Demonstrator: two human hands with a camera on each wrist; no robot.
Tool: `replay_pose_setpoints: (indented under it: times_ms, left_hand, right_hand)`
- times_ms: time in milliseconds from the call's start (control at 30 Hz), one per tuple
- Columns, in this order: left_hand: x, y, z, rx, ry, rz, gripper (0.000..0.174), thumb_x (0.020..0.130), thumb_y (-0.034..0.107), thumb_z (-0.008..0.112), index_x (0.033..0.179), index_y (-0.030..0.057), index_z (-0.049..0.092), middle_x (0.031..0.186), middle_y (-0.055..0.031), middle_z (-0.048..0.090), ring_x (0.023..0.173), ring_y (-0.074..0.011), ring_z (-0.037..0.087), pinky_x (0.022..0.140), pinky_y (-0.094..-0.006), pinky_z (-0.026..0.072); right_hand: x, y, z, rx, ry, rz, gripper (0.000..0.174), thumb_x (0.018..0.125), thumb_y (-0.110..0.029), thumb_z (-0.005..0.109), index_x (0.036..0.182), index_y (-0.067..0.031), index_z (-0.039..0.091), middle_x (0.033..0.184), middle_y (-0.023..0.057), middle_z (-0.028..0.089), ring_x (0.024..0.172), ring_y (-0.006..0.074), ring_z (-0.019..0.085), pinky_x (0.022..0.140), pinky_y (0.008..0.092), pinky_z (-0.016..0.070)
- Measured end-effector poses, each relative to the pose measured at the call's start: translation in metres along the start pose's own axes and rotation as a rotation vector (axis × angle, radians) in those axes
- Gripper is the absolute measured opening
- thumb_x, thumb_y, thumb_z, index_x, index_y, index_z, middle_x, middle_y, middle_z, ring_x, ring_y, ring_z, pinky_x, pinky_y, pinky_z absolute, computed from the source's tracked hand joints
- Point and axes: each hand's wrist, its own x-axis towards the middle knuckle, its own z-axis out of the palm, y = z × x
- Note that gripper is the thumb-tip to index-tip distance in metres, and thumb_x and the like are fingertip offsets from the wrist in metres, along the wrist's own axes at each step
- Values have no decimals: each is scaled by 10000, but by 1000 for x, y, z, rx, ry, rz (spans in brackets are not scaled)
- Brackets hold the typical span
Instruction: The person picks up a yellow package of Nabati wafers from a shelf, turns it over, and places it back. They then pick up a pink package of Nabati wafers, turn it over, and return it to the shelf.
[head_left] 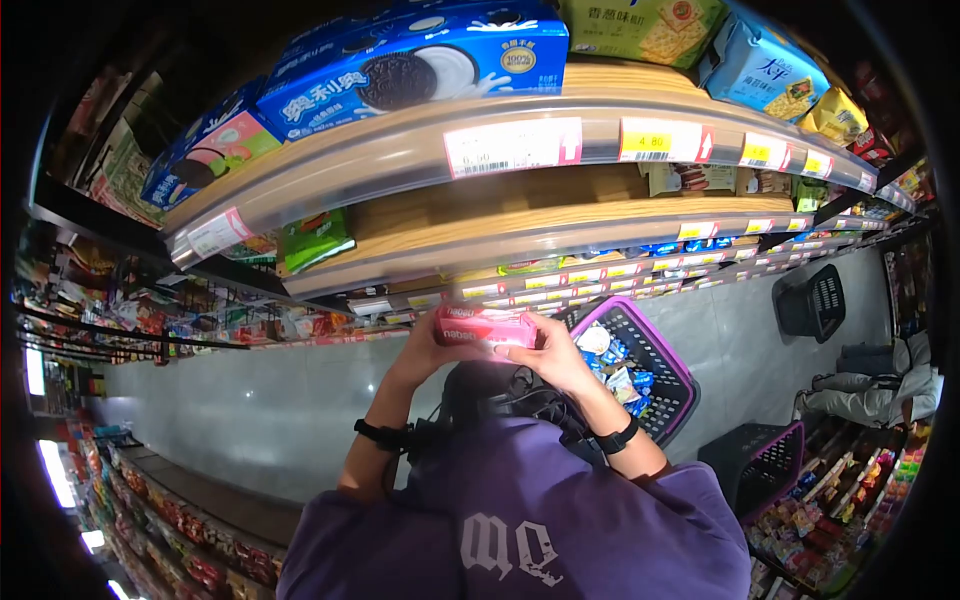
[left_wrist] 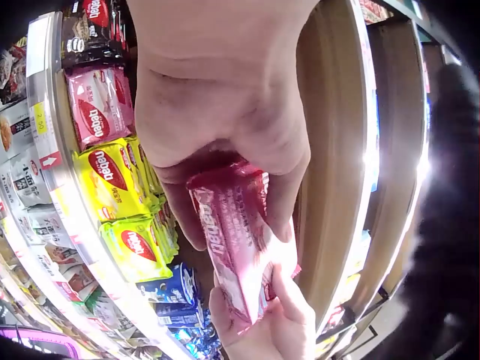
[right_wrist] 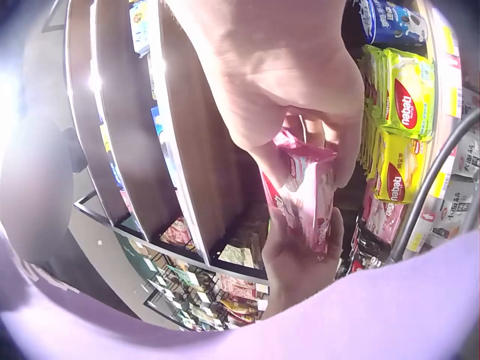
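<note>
Both hands hold a pink wafer packet (head_left: 487, 328) in front of the purple shirt, one hand at each end. The left hand (head_left: 423, 347) grips one end between thumb and fingers. At the other end, the right hand (head_left: 556, 352) pinches the wrapper, its thumb along the near side. In the left wrist view the packet (left_wrist: 229, 232) stretches from the left hand (left_wrist: 225, 105) down to the right hand (left_wrist: 274, 330). The right wrist view shows the packet (right_wrist: 309, 199) between the right hand (right_wrist: 281, 82) above and the left hand (right_wrist: 300, 274) below.
Store shelves rise ahead, with blue cookie boxes (head_left: 420, 75) on top and price tags (head_left: 512, 147) along the edge. Yellow wafer packets (left_wrist: 112, 180) fill a lower shelf. A purple-rimmed basket (head_left: 672, 365) of snacks stands at the right; a dark basket (head_left: 812, 303) sits farther off.
</note>
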Motion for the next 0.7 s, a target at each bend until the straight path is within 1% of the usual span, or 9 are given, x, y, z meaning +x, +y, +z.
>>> replay_pose_setpoints:
  times_ms: [33, 133, 233, 333, 433, 500, 633, 700]
  left_hand:
    - [-1, 0, 3, 11, 38, 15, 542, 782, -43, 824, 1274, 5, 601, 1208, -77, 668, 1097, -164, 647, 932, -331, 560]
    - [8, 4, 10, 71, 105, 62, 533, 772, -45, 832, 1254, 8, 612, 1181, -72, 672, 1044, -155, 664, 917, -313, 561]
    - [11, 6, 13, 121, 114, 83, 514, 779, -50, 822, 1245, 9, 615, 1172, -72, 671, 1023, -147, 668, 906, -298, 561]
    - [6, 17, 20, 140, 106, 78, 497, 786, -48, 814, 1238, 9, 616, 1162, -69, 668, 1034, -142, 662, 903, -291, 559]
    - [7, 12, 24, 171, 128, 97, 494, 783, -38, 815, 1232, 15, 616, 1146, -64, 665, 1047, -143, 656, 908, -296, 555]
    - [11, 6, 23, 209, 155, 127, 485, 778, -26, 820, 1216, 21, 616, 1139, -61, 666, 1050, -143, 654, 911, -301, 551]
    - [13, 2, 20, 224, 141, 151, 465, 776, 1, 827, 1186, 29, 610, 1156, -60, 669, 1059, -140, 643, 931, -304, 533]
    - [15, 7, 21, 202, 128, 139, 462, 776, 17, 832, 1179, 32, 606, 1163, -58, 672, 1060, -135, 638, 939, -303, 525]
  right_hand:
    - [0, 2, 1, -16, 27, -28, 424, 869, -20, 774, 1263, 31, 626, 1096, 50, 704, 986, 93, 633, 889, 265, 530]
    - [4, 10, -1, -209, 80, -191, 433, 865, -25, 782, 1263, 34, 623, 1084, 61, 710, 976, 104, 648, 879, 275, 539]
    - [-2, 4, -4, -63, 130, -76, 432, 861, -29, 789, 1257, 32, 629, 1076, 64, 714, 965, 110, 660, 872, 276, 543]
    - [-5, 7, -10, -108, 137, -53, 366, 850, -68, 784, 1190, 19, 681, 1038, 84, 730, 929, 108, 661, 809, 273, 555]
    - [-1, 23, -12, -89, 183, -81, 370, 850, -59, 783, 1193, 29, 680, 1027, 88, 739, 908, 110, 665, 803, 268, 555]
    - [1, 26, -12, -61, 201, -73, 373, 852, -55, 781, 1198, 37, 677, 1042, 95, 739, 917, 111, 664, 806, 272, 555]
    - [2, 18, -10, -43, 194, -102, 386, 858, -59, 780, 1213, 44, 669, 1045, 93, 739, 927, 108, 662, 820, 275, 554]
    - [-1, 7, -12, -43, 167, -68, 410, 868, -37, 779, 1252, 29, 652, 1087, 69, 726, 969, 106, 656, 863, 275, 542]
